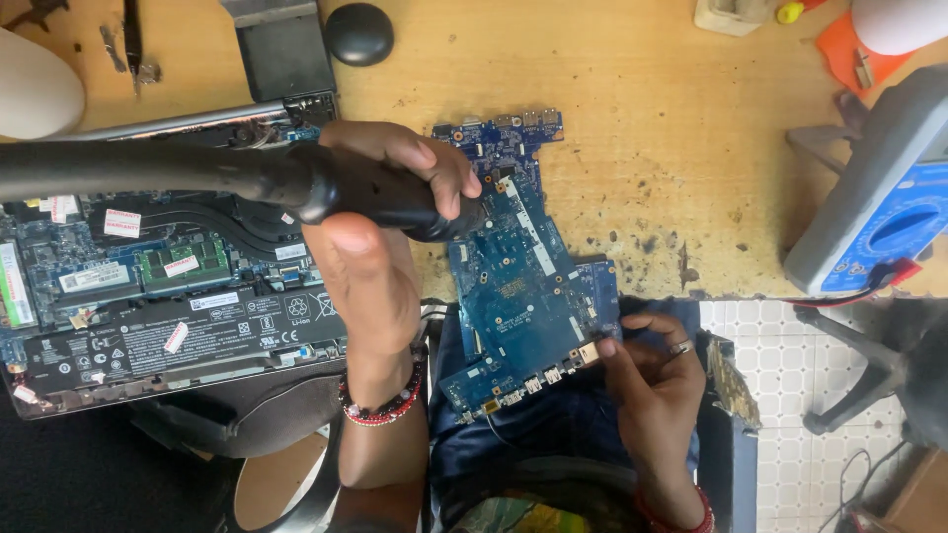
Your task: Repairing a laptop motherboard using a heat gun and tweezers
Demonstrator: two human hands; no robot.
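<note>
Left hand [380, 212] fingers wrap tight around a smooth black nozzle [395, 197]. Right hand [652, 380], at four o'clock, pinches the flat blue circuit board [518, 286] by its edge.

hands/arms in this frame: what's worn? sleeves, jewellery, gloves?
No gloves and no sleeves: both forearms are bare. The left hand has a beaded bracelet at the wrist, with red, black and white beads. The right hand wears a silver-coloured ring on one finger and a red band at the wrist, partly out of view. No markings visible.

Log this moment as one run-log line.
left hand: grips black hose nozzle over blue circuit board | right hand: holds board's edge | opened laptop beside
</note>
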